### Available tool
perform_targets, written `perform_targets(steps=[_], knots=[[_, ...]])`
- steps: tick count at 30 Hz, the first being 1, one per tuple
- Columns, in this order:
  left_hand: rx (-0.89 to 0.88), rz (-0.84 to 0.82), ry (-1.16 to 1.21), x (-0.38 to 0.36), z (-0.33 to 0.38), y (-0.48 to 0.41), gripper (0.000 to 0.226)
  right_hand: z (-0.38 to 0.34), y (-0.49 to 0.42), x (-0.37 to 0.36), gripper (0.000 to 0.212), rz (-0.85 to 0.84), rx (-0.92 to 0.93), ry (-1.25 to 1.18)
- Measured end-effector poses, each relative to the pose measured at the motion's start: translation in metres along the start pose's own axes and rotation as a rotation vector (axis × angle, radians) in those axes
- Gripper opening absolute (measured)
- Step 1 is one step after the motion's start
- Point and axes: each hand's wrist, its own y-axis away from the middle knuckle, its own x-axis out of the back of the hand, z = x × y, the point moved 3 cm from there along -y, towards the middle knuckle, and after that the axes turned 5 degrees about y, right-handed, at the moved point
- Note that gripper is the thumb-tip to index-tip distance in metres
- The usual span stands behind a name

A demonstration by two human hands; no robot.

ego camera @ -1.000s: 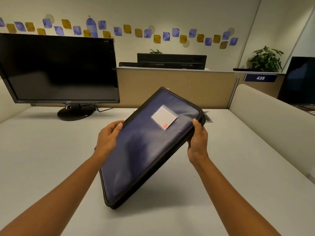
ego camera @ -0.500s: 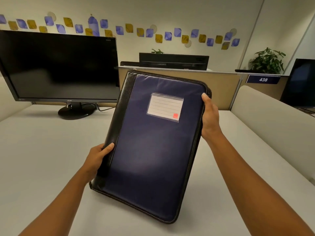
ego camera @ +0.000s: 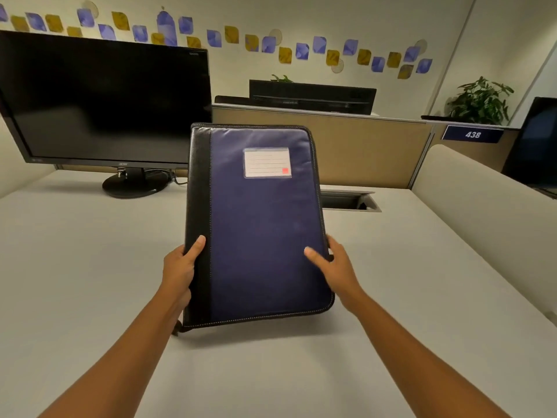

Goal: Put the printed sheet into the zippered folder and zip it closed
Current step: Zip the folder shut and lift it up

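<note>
Folder: the folder point(ego camera: 259, 230) stands nearly upright in front of me with its blue cover facing the camera. Its bottom edge is low over the desk point(ego camera: 90, 267), and I cannot tell whether it touches.
Left hand: my left hand point(ego camera: 177, 267) grips the black spine side low down. The thumb lies on the cover and the other fingers are behind, out of sight.
Right hand: my right hand point(ego camera: 337, 267) pinches the opposite edge, thumb pressed on the blue cover and fingers wrapped round the back.
Sheet: I see no printed sheet anywhere, so it may be inside the folder or out of frame.
Risk, slip: both grips sit low on a tall, smooth cover. If either thumb eases, I judge the top could tip away towards the monitor point(ego camera: 105, 101).
Risk, zip: if the zip is undone, tilting the folder could let loose paper slide out of the open side.
Hard to make out: I cannot tell whether the zip along the right edge is closed. A small dark tab at the lower left corner may be the pull. The lines on the label pocket point(ego camera: 266, 162) are unreadable.
</note>
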Motion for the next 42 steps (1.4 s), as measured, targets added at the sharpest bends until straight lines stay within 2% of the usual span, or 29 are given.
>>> perform_targets(steps=[4,10,20,24,27,30,34,42], knots=[[0.044,-0.036,-0.021,-0.005,-0.008,0.000,0.027,0.024,0.013,-0.014,0.057,0.072,-0.053,0.084],[-0.018,-0.130,-0.177,-0.012,-0.016,-0.010,0.025,0.044,0.018,-0.017,0.054,0.127,-0.155,0.154],[-0.122,-0.154,-0.830,-0.011,-0.042,-0.020,0.028,0.052,0.014,-0.021,0.043,0.161,-0.184,0.388],[-0.299,-0.164,-1.106,-0.018,-0.039,-0.017,0.039,0.050,0.016,-0.023,0.042,0.244,-0.110,0.545],[-0.363,-0.242,-1.188,-0.034,-0.046,-0.001,0.052,0.051,0.019,-0.028,0.044,0.206,-0.064,0.751],[-0.381,-0.315,-1.384,-0.047,-0.065,0.014,0.064,0.051,0.023,-0.043,0.054,0.076,0.014,0.940],[-0.391,-0.304,-1.465,-0.048,-0.077,0.015,0.071,0.054,0.026,-0.063,0.065,-0.085,0.054,0.979],[-0.429,-0.303,-1.478,-0.048,-0.079,0.010,0.071,0.055,0.020,-0.070,0.067,-0.094,0.052,1.028]])
